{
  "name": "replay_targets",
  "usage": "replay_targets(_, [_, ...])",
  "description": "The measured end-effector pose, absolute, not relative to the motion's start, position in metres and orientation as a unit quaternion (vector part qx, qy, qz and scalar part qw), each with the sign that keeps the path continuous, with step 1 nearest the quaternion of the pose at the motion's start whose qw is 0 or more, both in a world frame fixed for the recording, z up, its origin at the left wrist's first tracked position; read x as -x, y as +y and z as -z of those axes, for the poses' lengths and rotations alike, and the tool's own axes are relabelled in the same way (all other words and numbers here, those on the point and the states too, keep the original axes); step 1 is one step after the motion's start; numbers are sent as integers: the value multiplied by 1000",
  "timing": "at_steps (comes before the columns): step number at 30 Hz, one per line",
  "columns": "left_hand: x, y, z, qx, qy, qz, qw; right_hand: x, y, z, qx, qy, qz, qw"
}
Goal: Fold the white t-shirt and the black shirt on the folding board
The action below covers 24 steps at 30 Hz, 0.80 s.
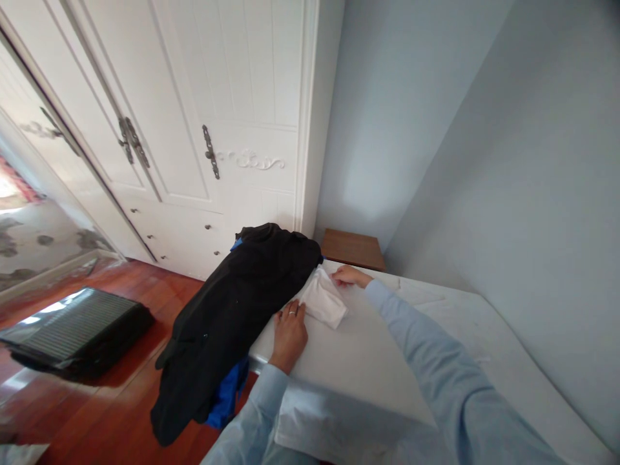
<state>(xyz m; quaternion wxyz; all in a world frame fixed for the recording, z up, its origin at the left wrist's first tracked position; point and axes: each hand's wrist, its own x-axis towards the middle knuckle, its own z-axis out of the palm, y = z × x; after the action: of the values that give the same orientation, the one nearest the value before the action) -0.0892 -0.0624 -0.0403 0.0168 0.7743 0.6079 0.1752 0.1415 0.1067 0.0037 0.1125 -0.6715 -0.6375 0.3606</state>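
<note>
A small folded white cloth lies on the white-covered bed, close to a dark garment. My left hand, with a ring on one finger, is at the cloth's left edge, its bent fingers closed on the border. At the far right edge of the cloth, the fingers of my right hand are pinched together on the fabric. My fingertips are partly hidden in both hands. The black garment is draped over the bed's left end, and blue fabric shows beneath it.
A white wardrobe stands beyond the bed. In the corner is a brown wooden stand. A black ribbed case lies on the reddish wooden floor to the left. Grey walls rise along the right.
</note>
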Motion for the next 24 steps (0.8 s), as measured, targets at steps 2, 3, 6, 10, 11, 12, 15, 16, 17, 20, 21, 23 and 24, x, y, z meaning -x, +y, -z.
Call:
replay_targets(2, [89, -62, 38, -772, 612, -174, 19, -149, 90, -7, 657, -637, -394, 80])
replay_targets(3, [89, -62, 37, -771, 613, -172, 22, -150, 83, -7, 652, -637, -405, 71])
replay_targets(6, [88, -62, 36, -771, 613, -168, 28, -145, 71, -8, 644, -631, -427, 69])
replay_targets(10, [89, -62, 37, -770, 614, -172, 30, -137, 69, -13, 642, -602, -462, 112])
replay_targets(11, [89, -62, 37, -770, 614, -174, 30, -137, 69, -15, 640, -592, -472, 129])
replay_targets(12, [89, -62, 37, -770, 613, -175, 29, -137, 69, -16, 640, -582, -480, 146])
replay_targets(15, [90, -62, 38, -770, 612, -176, 25, -142, 69, -18, 645, -557, -489, 187])
replay_targets(16, [90, -62, 38, -770, 612, -178, 24, -144, 69, -17, 649, -552, -485, 198])
replay_targets(17, [90, -62, 39, -770, 612, -179, 22, -146, 69, -16, 655, -548, -478, 207])
replay_targets(20, [90, -61, 39, -770, 611, -183, 22, -154, 66, -12, 670, -541, -457, 223])
replay_targets(21, [90, -61, 39, -770, 611, -184, 22, -157, 65, -11, 673, -539, -456, 220])
replay_targets(23, [90, -62, 39, -770, 610, -186, 22, -164, 62, -12, 674, -537, -466, 199])
replay_targets(24, [89, -62, 39, -770, 610, -188, 23, -167, 60, -13, 674, -537, -473, 183])
